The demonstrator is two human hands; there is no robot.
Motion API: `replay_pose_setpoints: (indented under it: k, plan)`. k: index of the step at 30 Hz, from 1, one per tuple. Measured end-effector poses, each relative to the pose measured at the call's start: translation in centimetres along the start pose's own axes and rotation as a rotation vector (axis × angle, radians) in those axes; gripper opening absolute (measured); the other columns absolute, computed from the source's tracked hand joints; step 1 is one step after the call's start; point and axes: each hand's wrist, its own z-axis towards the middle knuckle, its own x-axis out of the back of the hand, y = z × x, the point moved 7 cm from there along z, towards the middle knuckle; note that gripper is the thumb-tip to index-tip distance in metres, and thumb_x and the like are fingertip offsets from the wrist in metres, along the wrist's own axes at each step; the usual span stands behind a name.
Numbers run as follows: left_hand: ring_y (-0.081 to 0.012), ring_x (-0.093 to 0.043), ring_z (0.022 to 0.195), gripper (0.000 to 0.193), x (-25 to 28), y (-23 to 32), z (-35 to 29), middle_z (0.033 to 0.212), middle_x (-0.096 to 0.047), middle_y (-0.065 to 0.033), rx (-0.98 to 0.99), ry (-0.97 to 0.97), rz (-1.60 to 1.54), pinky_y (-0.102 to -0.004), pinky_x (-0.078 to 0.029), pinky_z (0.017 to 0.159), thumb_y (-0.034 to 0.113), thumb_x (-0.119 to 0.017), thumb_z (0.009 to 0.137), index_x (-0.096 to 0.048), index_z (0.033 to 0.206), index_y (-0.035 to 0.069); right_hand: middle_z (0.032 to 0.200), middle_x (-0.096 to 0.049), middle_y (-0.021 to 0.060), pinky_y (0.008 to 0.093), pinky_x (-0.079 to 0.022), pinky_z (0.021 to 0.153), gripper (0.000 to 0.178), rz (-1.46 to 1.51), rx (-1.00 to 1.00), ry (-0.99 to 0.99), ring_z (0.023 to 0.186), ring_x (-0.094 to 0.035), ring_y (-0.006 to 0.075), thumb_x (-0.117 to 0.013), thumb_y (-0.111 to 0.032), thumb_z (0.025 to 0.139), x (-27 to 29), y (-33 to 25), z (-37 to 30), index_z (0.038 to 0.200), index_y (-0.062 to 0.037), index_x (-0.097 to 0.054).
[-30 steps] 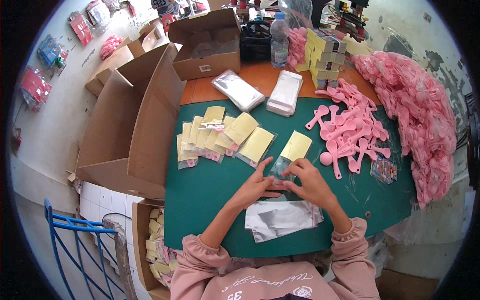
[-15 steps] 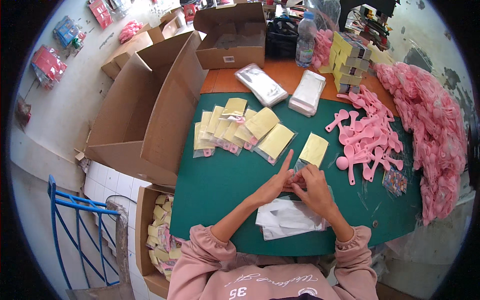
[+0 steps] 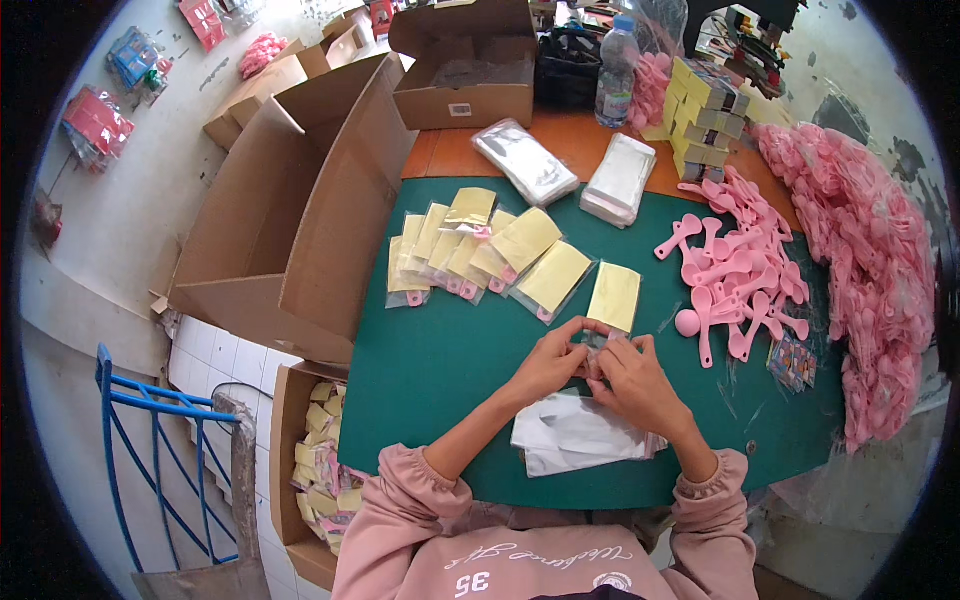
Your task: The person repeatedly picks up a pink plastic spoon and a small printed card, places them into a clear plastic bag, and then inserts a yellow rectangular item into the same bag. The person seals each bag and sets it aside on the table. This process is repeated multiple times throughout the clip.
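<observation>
Both hands are at the lower end of a small clear plastic bag with a yellow card (image 3: 614, 298) in it. My left hand (image 3: 550, 360) pinches the bag's near end from the left, fingers bent. Close against it, my right hand (image 3: 638, 382) has its fingers curled on the same end. What lies between the fingertips is mostly hidden. Just below the hands rests a loose pile of flat clear bags (image 3: 575, 435). To the left, several packed bags with yellow cards (image 3: 527, 240) overlap one another, with pink ends showing at their lower edges.
Pink scoops (image 3: 740, 270) lie heaped on the right of the green tabletop (image 3: 440, 400), by a pile of pink bagged items (image 3: 860, 270). Behind are two stacks of clear bags (image 3: 525, 162), bundled cards (image 3: 705, 120) and a bottle (image 3: 615, 75). Cardboard boxes (image 3: 340, 210) stand left.
My left index finger, raised before, has bent down onto the bag. The bag with the yellow card has turned more upright and shifted slightly left. My right hand stays close to the left.
</observation>
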Motion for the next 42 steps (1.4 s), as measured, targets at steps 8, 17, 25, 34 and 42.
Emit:
replay_pose_setpoints:
  k: [8, 17, 25, 34, 42]
  plan:
    - [-0.0120, -0.058, 0.086, 0.023, 0.7, -0.7, 0.1, 0.097, -0.057, -0.0081, 0.043, 0.043, -0.108, -0.0240, -0.048, 0.078, 0.005, -0.033, 0.091, -0.048, 0.107, 0.002, 0.078, -0.047, 0.0004, 0.0253, -0.036, 0.065, 0.007, 0.874, -0.354, -0.134, 0.073, -0.045, 0.0101, -0.054, -0.010, 0.080, 4.4, 9.0, -2.8, 0.079, -0.0059, -0.048]
    - [-0.0104, -0.056, 0.091, 0.023, -0.1, 0.4, 0.0, 0.106, -0.056, -0.0047, 0.077, -0.067, -0.210, -0.0233, -0.046, 0.080, 0.007, -0.035, 0.091, -0.049, 0.109, 0.002, 0.085, -0.044, 0.0061, 0.0266, -0.042, 0.060, 0.024, 0.294, -0.327, 0.304, 0.069, -0.049, 0.0157, -0.052, 0.005, 0.071, 5.5, 6.2, -1.4, 0.092, -0.0044, -0.044]
    - [-0.0099, -0.057, 0.088, 0.024, -0.5, 1.5, -0.6, 0.102, -0.058, -0.0056, 0.013, -0.162, -0.076, -0.0220, -0.046, 0.072, 0.005, -0.034, 0.090, -0.049, 0.109, 0.004, 0.079, -0.044, 0.0089, 0.0339, -0.044, 0.053, 0.017, 0.082, -0.238, 0.199, 0.061, -0.051, 0.0227, -0.060, -0.002, 0.070, 1.6, 5.0, -1.3, 0.085, -0.0064, -0.053]
    - [-0.0136, -0.059, 0.081, 0.018, 0.2, 3.9, -0.8, 0.091, -0.056, -0.0069, -0.352, 0.065, 0.703, -0.0243, -0.049, 0.063, 0.001, -0.058, 0.078, -0.053, 0.095, 0.002, 0.089, -0.045, 0.0107, 0.0262, -0.042, 0.058, 0.019, 0.402, -0.183, 0.177, 0.065, -0.050, 0.0190, -0.057, 0.008, 0.070, 1.5, 5.7, -1.7, 0.085, -0.0027, -0.052]
    - [-0.0139, -0.059, 0.079, 0.015, 1.2, 3.8, -0.6, 0.085, -0.054, -0.0065, -0.343, 0.208, 0.641, -0.0251, -0.050, 0.060, 0.007, -0.063, 0.077, -0.054, 0.088, 0.001, 0.078, -0.051, 0.0040, 0.0218, -0.037, 0.051, 0.012, 0.782, -0.454, 0.069, 0.061, -0.048, 0.0083, -0.059, -0.006, 0.078, -0.8, 7.9, -2.5, 0.087, -0.0012, -0.052]
